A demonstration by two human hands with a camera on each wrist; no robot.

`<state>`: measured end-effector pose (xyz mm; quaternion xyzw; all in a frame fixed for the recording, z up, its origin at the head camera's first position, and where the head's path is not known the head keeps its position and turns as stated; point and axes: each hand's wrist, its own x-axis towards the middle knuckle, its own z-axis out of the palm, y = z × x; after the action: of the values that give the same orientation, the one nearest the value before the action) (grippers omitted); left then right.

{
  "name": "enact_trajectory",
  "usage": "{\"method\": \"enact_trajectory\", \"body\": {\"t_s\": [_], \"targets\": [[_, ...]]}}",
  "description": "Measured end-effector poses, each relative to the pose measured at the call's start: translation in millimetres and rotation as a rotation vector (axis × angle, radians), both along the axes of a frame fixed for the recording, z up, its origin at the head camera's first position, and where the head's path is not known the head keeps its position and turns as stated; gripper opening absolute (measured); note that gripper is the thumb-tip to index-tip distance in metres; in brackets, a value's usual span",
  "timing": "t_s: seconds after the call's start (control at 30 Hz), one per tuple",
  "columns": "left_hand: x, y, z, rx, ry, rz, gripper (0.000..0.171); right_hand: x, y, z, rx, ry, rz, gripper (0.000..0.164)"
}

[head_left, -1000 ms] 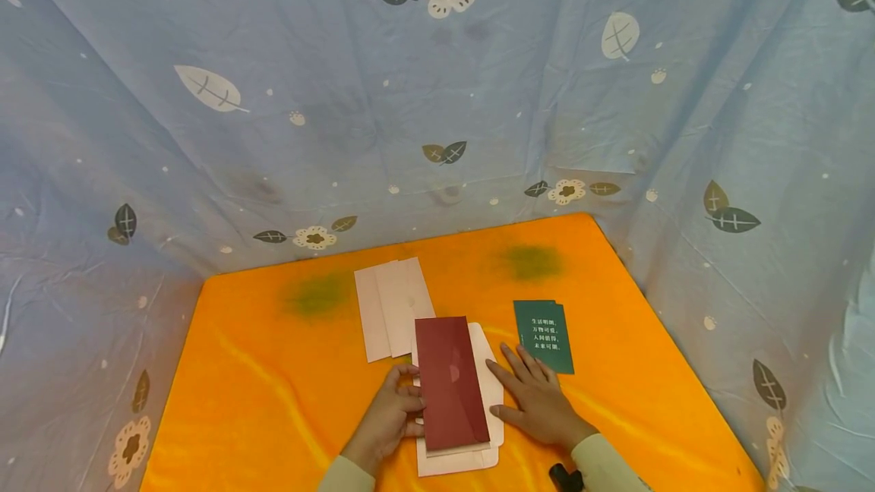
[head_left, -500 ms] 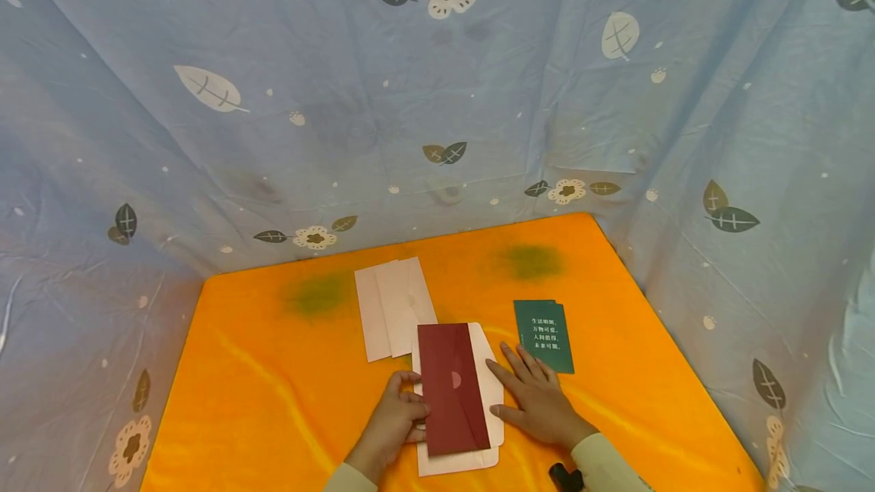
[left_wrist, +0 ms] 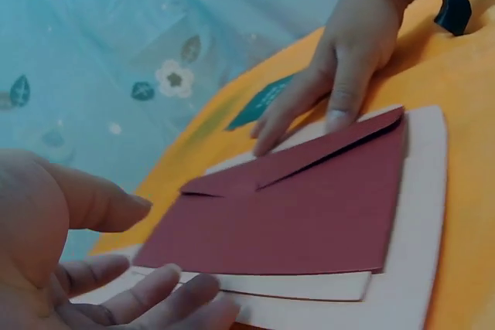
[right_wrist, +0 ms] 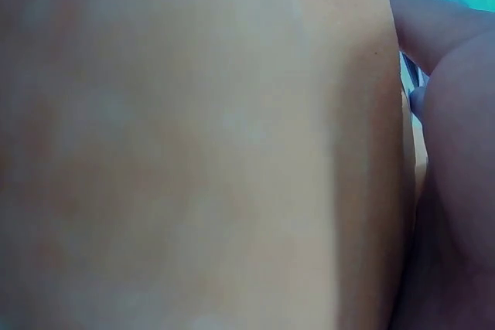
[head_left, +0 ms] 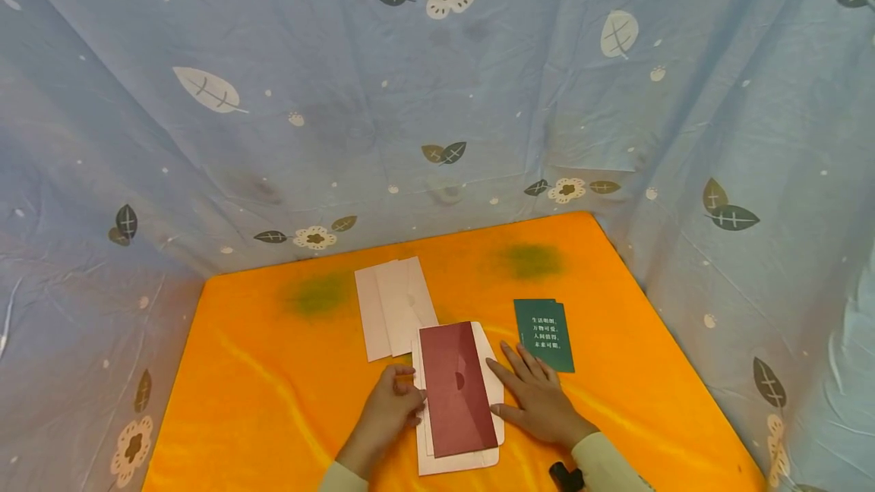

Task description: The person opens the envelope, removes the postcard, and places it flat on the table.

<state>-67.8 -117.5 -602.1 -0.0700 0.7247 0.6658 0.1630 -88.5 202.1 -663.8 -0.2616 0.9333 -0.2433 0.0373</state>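
Observation:
A maroon envelope (head_left: pixel 459 389) with a pointed flap lies on top of pale envelopes (head_left: pixel 458 466) at the front middle of the table. In the left wrist view, a white layer (left_wrist: pixel 340 287) shows past the maroon one's near edge. My left hand (head_left: pixel 390 410) is at the stack's left side, fingertips right at its edge, thumb apart from the fingers and nothing between them. My right hand (head_left: pixel 540 405) rests with spread fingers at the stack's right edge, thumb and index on the pale border. The right wrist view is mostly filled by blurred orange cloth.
Two overlapping pale pink envelopes (head_left: pixel 396 310) lie behind the stack to the left. Dark green cards (head_left: pixel 547 325) with white writing lie just beyond my right fingers. An orange cloth (head_left: pixel 266 370) covers the table, with patterned blue curtains (head_left: pixel 437 97) around it.
The maroon envelope has shifted slightly right and down onto the stack, baring a pale strip along its left side. My left fingers have let go of it; my right hand has stayed still.

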Motion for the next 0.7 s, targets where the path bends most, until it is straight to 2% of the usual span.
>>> {"method": "enact_trajectory", "body": {"t_s": [0.17,0.33,0.53,0.6,0.7], "targets": [[-6.2,-0.6,8.4,-0.241,0.214,-0.025,0.043,0.1,-0.6,2.5,0.021,-0.017,-0.006,0.075],[-8.5,3.7,5.5,-0.449,0.412,-0.095,0.042,0.2,-0.5,2.2,0.01,-0.014,-0.007,0.075],[-4.2,6.6,-11.6,-0.656,0.645,-0.248,0.056,0.7,-0.1,0.8,0.0,-0.017,-0.004,0.076],[-2.6,6.8,-19.6,-0.708,0.683,-0.304,0.066,0.4,0.0,0.7,-0.001,-0.011,-0.002,0.075],[-1.2,6.4,-31.7,-0.737,0.685,-0.404,0.082,-0.1,0.0,0.4,0.0,0.006,-0.002,0.075]]}}
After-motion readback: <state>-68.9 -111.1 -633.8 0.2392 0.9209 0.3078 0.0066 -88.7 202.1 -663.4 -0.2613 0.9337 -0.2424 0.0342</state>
